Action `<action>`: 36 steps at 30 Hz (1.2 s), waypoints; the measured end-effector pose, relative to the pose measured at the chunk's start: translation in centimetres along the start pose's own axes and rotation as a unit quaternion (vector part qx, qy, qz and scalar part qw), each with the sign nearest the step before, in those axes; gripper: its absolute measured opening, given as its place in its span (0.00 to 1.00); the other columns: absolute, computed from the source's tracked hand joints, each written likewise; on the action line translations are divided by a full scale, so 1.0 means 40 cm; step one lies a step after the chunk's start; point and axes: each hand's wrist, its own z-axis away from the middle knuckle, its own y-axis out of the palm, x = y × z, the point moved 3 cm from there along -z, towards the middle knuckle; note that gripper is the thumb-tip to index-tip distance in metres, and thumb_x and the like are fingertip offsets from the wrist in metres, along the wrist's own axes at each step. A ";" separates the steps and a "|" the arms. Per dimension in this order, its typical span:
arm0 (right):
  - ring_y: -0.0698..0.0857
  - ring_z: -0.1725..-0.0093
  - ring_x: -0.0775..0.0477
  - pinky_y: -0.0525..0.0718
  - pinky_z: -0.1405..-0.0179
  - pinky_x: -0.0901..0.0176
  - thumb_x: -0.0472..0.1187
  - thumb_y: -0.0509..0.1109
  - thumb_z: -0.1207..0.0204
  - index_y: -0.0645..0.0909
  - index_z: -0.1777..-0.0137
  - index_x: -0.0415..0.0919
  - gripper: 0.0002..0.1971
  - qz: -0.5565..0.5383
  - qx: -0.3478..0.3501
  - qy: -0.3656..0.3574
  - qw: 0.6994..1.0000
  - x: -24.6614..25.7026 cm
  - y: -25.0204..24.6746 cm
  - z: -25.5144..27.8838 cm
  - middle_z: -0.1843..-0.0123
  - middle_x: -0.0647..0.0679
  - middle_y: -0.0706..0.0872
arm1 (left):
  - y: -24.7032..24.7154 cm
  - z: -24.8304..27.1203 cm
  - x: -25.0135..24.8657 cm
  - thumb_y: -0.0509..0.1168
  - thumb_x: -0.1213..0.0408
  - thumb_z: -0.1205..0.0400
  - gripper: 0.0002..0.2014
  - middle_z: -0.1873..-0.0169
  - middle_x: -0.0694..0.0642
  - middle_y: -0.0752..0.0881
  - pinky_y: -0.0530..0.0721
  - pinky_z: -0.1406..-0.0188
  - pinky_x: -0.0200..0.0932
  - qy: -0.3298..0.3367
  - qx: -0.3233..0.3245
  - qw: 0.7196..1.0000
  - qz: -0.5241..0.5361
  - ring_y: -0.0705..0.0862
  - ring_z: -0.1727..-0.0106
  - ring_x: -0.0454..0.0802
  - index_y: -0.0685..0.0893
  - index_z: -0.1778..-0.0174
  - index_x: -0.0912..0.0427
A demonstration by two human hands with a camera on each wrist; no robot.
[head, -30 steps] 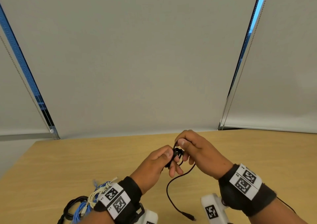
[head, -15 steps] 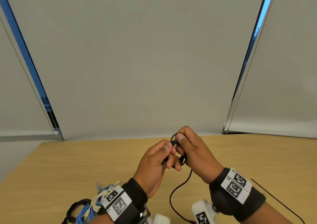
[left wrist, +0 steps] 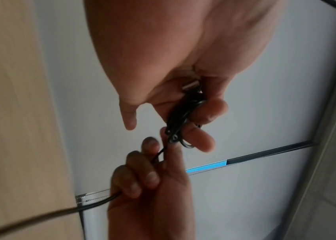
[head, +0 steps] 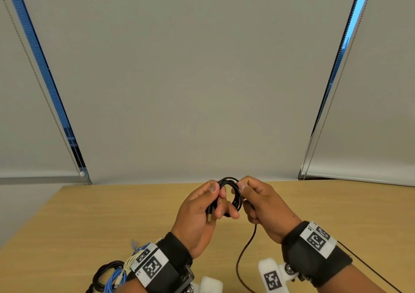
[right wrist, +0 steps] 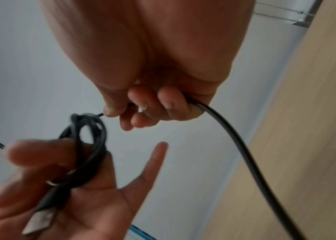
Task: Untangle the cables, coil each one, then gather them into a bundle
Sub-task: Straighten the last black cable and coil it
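A thin black cable (head: 235, 194) is wound into a small coil held above the wooden table (head: 89, 221). My left hand (head: 208, 205) pinches the coil between thumb and fingers, with the metal USB plug (head: 209, 217) lying against its palm. My right hand (head: 251, 203) pinches the cable at the coil's top right, and the loose tail (head: 244, 250) runs out under its curled fingers toward the near edge. In the right wrist view the coil (right wrist: 89, 146) loops over my left fingers (right wrist: 39, 154) and the plug (right wrist: 39, 222) points at the camera. The left wrist view shows the coil (left wrist: 179, 120).
Coiled cables lie at the near left of the table: a black one (head: 101, 274), a blue one (head: 113, 281) and a cream one (head: 131, 263). Grey roller blinds (head: 190, 79) hang behind the table's far edge.
Both hands rose slightly and drew apart. The coil is now spread open between them, with the plug showing in my left palm. The tail hanging below is shorter.
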 end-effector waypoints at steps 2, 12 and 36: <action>0.63 0.75 0.53 0.61 0.76 0.58 0.49 0.63 0.12 0.84 0.57 0.47 0.14 -0.001 -0.010 0.012 1.000 -0.020 -0.015 0.004 0.66 0.49 0.75 | 0.001 -0.010 -0.009 0.63 0.54 0.13 0.13 0.75 0.57 0.75 0.84 0.48 0.52 0.008 -0.015 1.000 0.014 0.86 0.64 0.61 0.84 0.56 0.60; 0.66 0.76 0.58 0.67 0.77 0.68 0.45 0.60 0.11 0.86 0.39 0.60 0.13 0.113 0.069 0.024 0.991 -0.081 0.014 0.026 0.72 0.58 0.72 | -0.024 -0.075 -0.031 0.58 0.57 0.11 0.11 0.53 0.66 0.93 0.79 0.33 0.56 0.093 -0.127 0.987 -0.035 0.90 0.38 0.64 0.81 0.49 0.60; 0.85 0.60 0.56 0.83 0.58 0.57 0.42 0.65 0.14 0.78 0.53 0.57 0.08 0.215 -0.018 -0.124 0.969 -0.038 0.032 0.054 0.60 0.56 0.87 | -0.031 0.019 0.076 0.64 0.59 0.16 0.13 0.70 0.57 0.82 0.85 0.48 0.52 -0.027 0.027 0.988 -0.149 0.84 0.63 0.55 0.85 0.52 0.67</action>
